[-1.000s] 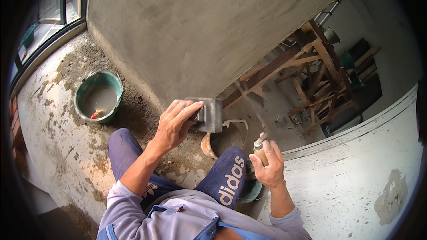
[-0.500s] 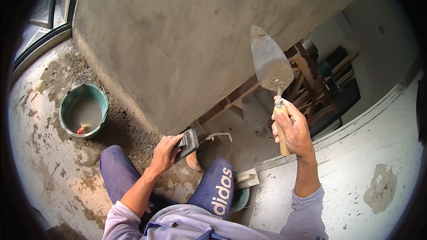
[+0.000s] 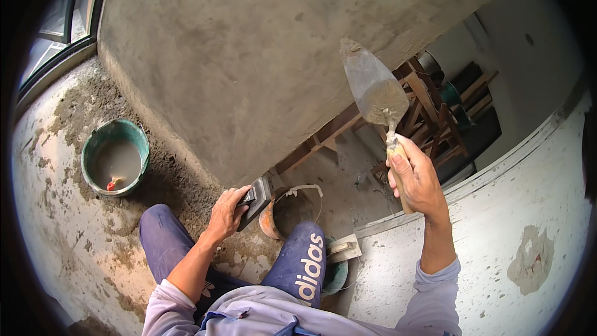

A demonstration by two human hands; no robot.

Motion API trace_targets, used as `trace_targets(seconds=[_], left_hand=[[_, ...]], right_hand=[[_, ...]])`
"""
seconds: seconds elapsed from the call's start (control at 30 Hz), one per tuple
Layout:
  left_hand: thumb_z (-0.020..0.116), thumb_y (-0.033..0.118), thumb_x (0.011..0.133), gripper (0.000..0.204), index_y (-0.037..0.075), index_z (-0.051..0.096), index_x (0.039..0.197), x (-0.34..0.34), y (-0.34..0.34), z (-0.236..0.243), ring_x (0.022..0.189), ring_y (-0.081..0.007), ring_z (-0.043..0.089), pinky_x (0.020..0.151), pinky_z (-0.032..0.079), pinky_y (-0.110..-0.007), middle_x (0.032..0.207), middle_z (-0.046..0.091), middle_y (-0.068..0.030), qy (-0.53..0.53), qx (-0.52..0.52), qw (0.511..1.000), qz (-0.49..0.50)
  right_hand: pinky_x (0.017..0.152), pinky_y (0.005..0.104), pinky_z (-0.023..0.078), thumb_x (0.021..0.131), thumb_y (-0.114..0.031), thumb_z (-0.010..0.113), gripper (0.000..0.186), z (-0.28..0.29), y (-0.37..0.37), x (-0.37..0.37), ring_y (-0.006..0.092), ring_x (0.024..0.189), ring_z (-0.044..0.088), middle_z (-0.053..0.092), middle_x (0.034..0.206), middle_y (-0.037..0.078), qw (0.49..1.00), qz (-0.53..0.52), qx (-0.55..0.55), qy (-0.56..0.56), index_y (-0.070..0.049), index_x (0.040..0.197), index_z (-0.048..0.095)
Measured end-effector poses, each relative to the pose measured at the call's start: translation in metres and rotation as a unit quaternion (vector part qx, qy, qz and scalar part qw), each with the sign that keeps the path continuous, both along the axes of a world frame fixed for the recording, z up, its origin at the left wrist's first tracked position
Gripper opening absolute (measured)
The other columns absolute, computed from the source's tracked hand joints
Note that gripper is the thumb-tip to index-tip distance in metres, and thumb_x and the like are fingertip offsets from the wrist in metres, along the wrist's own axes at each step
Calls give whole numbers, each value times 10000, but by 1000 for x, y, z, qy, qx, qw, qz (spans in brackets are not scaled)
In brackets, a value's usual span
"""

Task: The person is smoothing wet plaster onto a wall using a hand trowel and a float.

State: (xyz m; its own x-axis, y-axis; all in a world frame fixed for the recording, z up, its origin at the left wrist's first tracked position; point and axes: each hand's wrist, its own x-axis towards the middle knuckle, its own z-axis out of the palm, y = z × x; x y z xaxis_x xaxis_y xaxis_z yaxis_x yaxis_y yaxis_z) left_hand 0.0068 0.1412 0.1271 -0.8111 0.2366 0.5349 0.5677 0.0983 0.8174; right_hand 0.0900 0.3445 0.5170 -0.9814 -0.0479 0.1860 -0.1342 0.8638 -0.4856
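Note:
My left hand is closed on a dark rectangular float, tilted low above my knees beside an orange bucket with a pale handle. Raised to the right, my right hand grips the wooden handle of a pointed trowel, its blade held up before the smooth cement face, some wet grey mortar near the blade's heel. Whether the blade touches that face I cannot tell. Below, by my right knee, a second trowel with a pale handle lies across a green bucket.
A green bucket of murky water, with a small red item inside, stands on the mortar-spattered ledge at left. A window frame is upper left. Beyond the ledge's edge lies a lower floor with wooden scaffolding. A spattered white surface is at right.
My right hand rose and swung the trowel upright into clear view; in the last half second it shifted slightly. My left hand carried the float lower and turned it. The view also shifted.

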Motion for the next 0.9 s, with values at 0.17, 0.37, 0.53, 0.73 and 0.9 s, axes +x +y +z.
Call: trace_targets(seconds=[0.17, 0.37, 0.53, 0.73, 0.9], left_hand=[[678, 25, 858, 545, 89, 540, 1381, 3, -3, 2, 1037, -380, 577, 923, 461, -459, 1102, 621, -160, -12, -6, 1000, -5], [677, 24, 861, 547, 79, 530, 1386, 1, -6, 0, 1043, -383, 571, 931, 455, -464, 1102, 616, -166, -11, -5, 1000, 0], [676, 25, 863, 546, 79, 529, 1387, 2, -2, 1, 1054, -385, 570, 936, 456, -463, 1099, 613, -163, -6, -4, 1000, -10], [668, 19, 868, 543, 78, 529, 1389, -2, -8, -3, 1048, -385, 573, 932, 460, -465, 1104, 609, -168, -16, -1, 1000, 1], [678, -7, 853, 567, 73, 525, 1393, -4, -8, 1, 1053, -385, 578, 957, 453, -462, 1109, 613, -178, -31, -3, 1000, -6]], right_hand=[[498, 215, 468, 1080, -311, 510, 454, 19, -7, -5, 64, 632, 543, 558, 894, 45, 998, -28, -22, 60, 29, 1379, 502], [494, 220, 465, 1078, -357, 504, 462, 12, -16, -1, 72, 619, 546, 554, 889, 47, 999, -9, -43, -3, 6, 1365, 513], [494, 223, 463, 1085, -332, 486, 411, 15, -10, -18, 66, 620, 541, 547, 883, 42, 1000, -20, -16, 1, 8, 1310, 535], [491, 200, 453, 1088, -338, 479, 474, 12, -1, -1, 62, 624, 532, 542, 899, 41, 992, -23, -65, 105, 20, 1398, 486], [506, 231, 469, 1080, -314, 503, 491, -8, -3, 1, 82, 620, 554, 576, 877, 54, 999, -18, -30, 1, 55, 1404, 481]])
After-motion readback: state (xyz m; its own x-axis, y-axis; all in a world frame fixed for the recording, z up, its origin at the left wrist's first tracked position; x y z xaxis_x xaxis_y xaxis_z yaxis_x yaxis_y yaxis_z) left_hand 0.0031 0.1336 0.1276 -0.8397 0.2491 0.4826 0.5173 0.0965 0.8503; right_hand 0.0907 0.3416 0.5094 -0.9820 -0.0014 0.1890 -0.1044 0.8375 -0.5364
